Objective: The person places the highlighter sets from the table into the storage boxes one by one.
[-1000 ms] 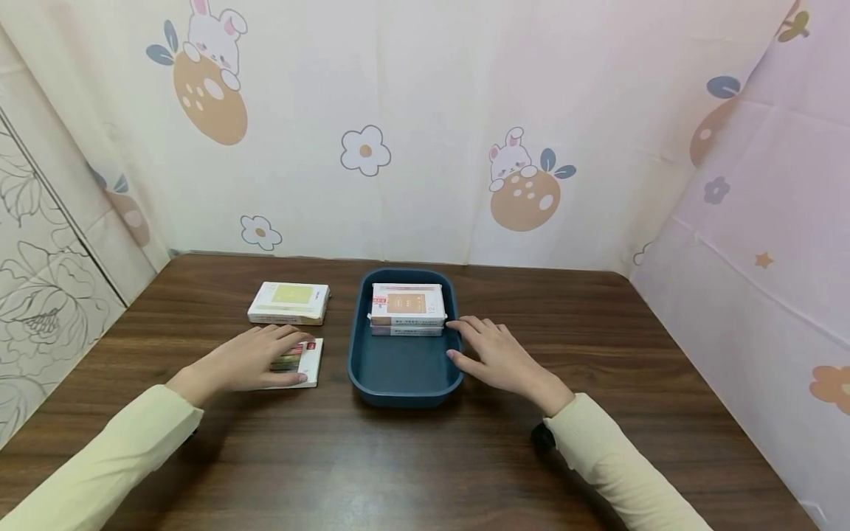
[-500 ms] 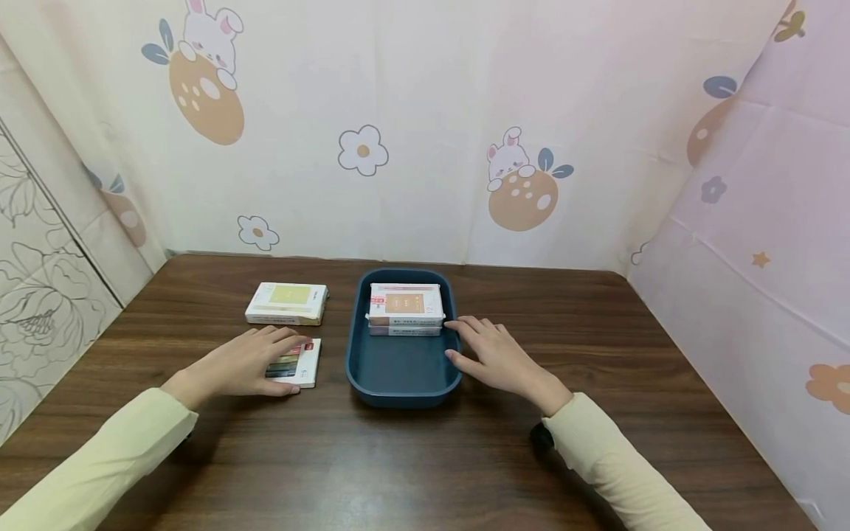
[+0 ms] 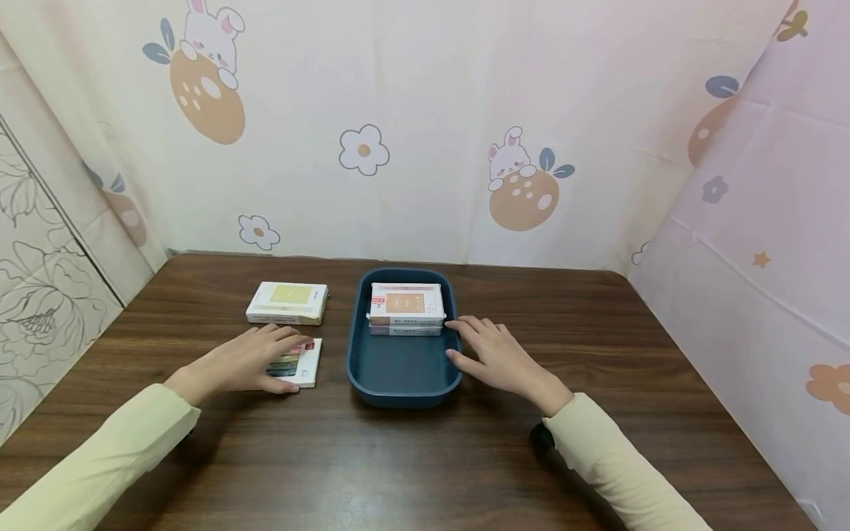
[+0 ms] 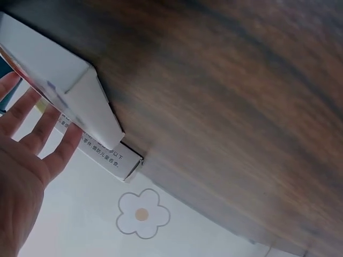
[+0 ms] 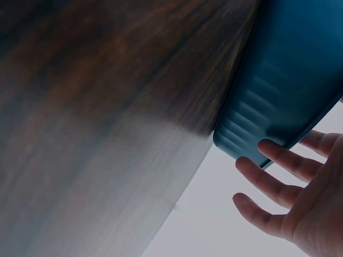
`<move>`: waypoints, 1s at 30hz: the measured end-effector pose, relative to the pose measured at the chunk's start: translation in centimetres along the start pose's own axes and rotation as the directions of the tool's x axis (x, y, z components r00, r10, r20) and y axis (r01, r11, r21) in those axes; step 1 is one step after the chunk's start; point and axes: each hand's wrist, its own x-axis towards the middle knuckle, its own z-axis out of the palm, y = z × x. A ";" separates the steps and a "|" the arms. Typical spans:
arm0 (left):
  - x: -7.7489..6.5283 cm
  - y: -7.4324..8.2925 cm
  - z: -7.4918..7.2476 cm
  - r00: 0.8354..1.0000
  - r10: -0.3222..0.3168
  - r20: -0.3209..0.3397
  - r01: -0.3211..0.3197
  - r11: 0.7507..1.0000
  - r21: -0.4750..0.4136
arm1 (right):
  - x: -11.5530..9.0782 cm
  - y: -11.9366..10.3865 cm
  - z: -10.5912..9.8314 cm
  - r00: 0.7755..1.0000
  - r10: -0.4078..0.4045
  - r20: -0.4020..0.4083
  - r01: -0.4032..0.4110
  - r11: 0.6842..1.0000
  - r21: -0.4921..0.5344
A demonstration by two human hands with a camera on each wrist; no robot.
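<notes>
My left hand (image 3: 249,361) lies over a flat white box (image 3: 308,369) with a multicoloured picture on its top. Its fingers are spread, with the thumb by the box's near edge; in the left wrist view the fingertips meet the white box (image 4: 59,69) along its upper face. My right hand (image 3: 494,354) is at the right side of a dark blue tray (image 3: 405,398), fingers loosely extended at the rim. In the right wrist view those fingers (image 5: 265,182) are near the tray wall (image 5: 257,107). Two stacked boxes, the upper with a brown label (image 3: 406,303), sit in the tray's far half.
Behind my left hand lies another white box (image 3: 288,303) with a yellow-green label. All stand on a dark wood-grain table (image 3: 372,472). A printed curtain (image 3: 425,206) hangs along the table's back edge.
My left thumb has slid off the picture box's top to its near edge. The right hand, tray and boxes keep their places; the view shifts slightly.
</notes>
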 end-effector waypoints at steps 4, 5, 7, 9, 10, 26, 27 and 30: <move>0.2 0.1 -0.1 1.000 -0.009 0.018 0.009 1.000 0.011 | 0.0 0.1 0.1 1.000 0.003 0.002 -0.003 1.000 -0.003; 0.2 0.0 -0.2 1.000 -0.009 0.015 0.009 1.000 0.013 | 0.0 0.1 0.1 1.000 0.004 0.001 -0.004 1.000 -0.002; 0.3 0.0 -0.3 1.000 -0.011 0.008 0.011 1.000 0.017 | 0.0 0.1 0.1 1.000 0.004 0.000 -0.004 1.000 -0.002; 0.4 0.0 -0.5 1.000 -0.014 0.000 0.014 1.000 0.014 | 0.0 0.0 0.1 1.000 0.004 0.001 -0.004 1.000 -0.003; 0.5 0.0 -0.6 1.000 -0.016 -0.002 0.016 1.000 0.012 | 0.0 0.0 0.1 1.000 0.004 0.001 -0.004 1.000 -0.002; 2.3 1.1 -4.3 0.999 -0.039 -0.036 0.041 0.998 0.049 | 0.1 0.0 0.0 1.000 0.017 0.008 -0.017 1.000 0.002; 2.4 1.2 -4.6 0.998 -0.045 -0.036 0.047 0.998 0.049 | 0.0 0.0 0.0 1.000 0.018 0.009 -0.018 1.000 0.004; 2.9 1.4 -5.1 0.998 -0.051 -0.044 0.053 0.998 0.046 | 0.1 0.0 0.0 1.000 0.015 0.008 -0.015 1.000 0.006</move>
